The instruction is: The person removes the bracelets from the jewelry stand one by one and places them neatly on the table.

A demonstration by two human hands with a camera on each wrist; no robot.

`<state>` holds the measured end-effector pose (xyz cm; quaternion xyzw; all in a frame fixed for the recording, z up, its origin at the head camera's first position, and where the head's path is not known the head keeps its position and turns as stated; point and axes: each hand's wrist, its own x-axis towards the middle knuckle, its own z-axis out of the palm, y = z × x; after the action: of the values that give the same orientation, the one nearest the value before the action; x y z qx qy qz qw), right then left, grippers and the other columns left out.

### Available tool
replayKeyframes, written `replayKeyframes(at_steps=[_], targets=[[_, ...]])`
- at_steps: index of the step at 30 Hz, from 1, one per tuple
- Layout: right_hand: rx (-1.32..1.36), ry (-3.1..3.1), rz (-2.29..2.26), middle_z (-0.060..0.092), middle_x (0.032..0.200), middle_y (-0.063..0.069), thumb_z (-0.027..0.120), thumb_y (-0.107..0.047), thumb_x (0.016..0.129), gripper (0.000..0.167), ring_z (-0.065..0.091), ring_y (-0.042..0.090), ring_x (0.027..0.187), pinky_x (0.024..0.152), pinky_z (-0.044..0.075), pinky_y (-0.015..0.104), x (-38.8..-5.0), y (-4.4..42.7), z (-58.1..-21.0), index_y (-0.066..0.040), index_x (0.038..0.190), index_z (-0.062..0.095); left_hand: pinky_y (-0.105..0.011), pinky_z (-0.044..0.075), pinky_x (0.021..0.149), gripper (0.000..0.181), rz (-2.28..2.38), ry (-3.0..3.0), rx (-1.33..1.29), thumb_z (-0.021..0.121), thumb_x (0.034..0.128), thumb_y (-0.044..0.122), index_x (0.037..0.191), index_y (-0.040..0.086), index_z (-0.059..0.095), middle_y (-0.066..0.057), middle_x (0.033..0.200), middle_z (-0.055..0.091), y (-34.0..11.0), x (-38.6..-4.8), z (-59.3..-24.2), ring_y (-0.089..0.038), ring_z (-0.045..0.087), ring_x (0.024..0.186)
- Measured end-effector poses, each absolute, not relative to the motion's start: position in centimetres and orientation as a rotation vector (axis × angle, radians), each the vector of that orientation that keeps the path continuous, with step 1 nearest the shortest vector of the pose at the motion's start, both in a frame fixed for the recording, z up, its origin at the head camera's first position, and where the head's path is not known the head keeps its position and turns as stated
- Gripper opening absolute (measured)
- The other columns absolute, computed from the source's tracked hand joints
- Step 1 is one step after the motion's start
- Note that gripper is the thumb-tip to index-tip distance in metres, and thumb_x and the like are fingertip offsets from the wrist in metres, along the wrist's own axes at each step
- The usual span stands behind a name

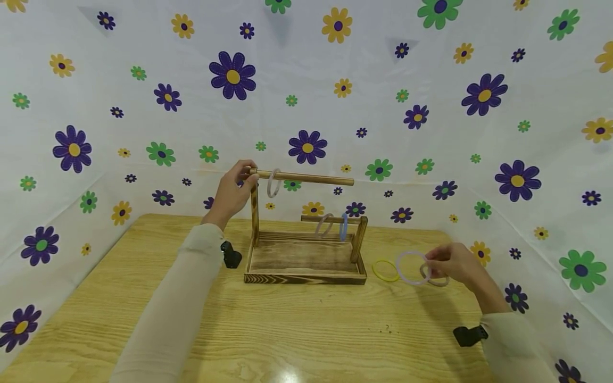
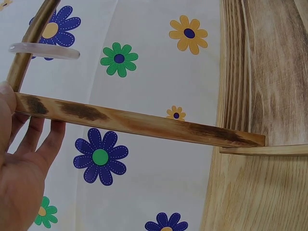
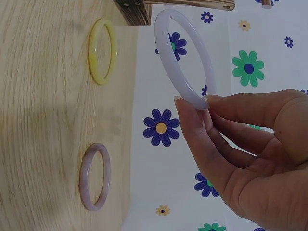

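Note:
My left hand (image 1: 234, 191) grips the top of the tall post of a wooden bangle stand (image 1: 306, 279), where the upper bar (image 1: 316, 178) meets it. A whitish bangle (image 2: 45, 49) hangs on that bar near the hand. Off to the right of the stand, my right hand (image 1: 455, 260) pinches a pale lavender bangle (image 3: 169, 65) between thumb and fingertips, raised above the table. Below it, a yellow bangle (image 3: 92, 62) and a brownish-mauve bangle (image 3: 84, 178) lie on the tabletop.
The stand's shorter bar (image 1: 311, 218) carries a greyish-mauve bangle (image 1: 318, 227) and a blue bangle (image 1: 344, 229). Its short post (image 1: 359, 239) rises at the tray's right end. A flower-printed cloth (image 1: 306, 117) surrounds the wood-grain table (image 1: 287, 330) at the back and sides.

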<state>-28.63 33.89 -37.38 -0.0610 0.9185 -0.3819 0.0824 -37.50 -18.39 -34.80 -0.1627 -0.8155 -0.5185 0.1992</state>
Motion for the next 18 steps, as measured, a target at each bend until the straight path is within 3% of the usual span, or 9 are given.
replayKeyframes(at_steps=[12, 18], targets=[[-0.201, 2.712, -1.124, 0.073, 0.093, 0.014, 0.062, -0.003, 0.1, 0.025, 0.069, 0.016, 0.076, 0.066, 0.061, 0.028, -28.7, 34.3, -38.7, 0.018, 0.114, 0.064, -0.056, 0.05, 0.107, 0.034, -1.42, -2.281, -0.461, 0.052, 0.1094, 0.027, 0.136, 0.007, 0.052, -0.019, 0.137, 0.059, -18.5, -37.5, -34.8, -0.038, 0.056, 0.137], [-0.156, 2.681, -1.155, 0.074, 0.092, 0.015, 0.062, -0.001, 0.1, 0.023, 0.072, 0.017, 0.076, 0.071, 0.064, 0.033, -28.8, 34.3, -39.5, 0.018, 0.112, 0.064, -0.056, 0.051, 0.107, 0.032, -1.433, -2.281, -0.452, 0.052, 0.1094, 0.027, 0.136, 0.008, 0.052, -0.019, 0.137, 0.059, -18.4, -37.4, -34.9, -0.037, 0.056, 0.137]])
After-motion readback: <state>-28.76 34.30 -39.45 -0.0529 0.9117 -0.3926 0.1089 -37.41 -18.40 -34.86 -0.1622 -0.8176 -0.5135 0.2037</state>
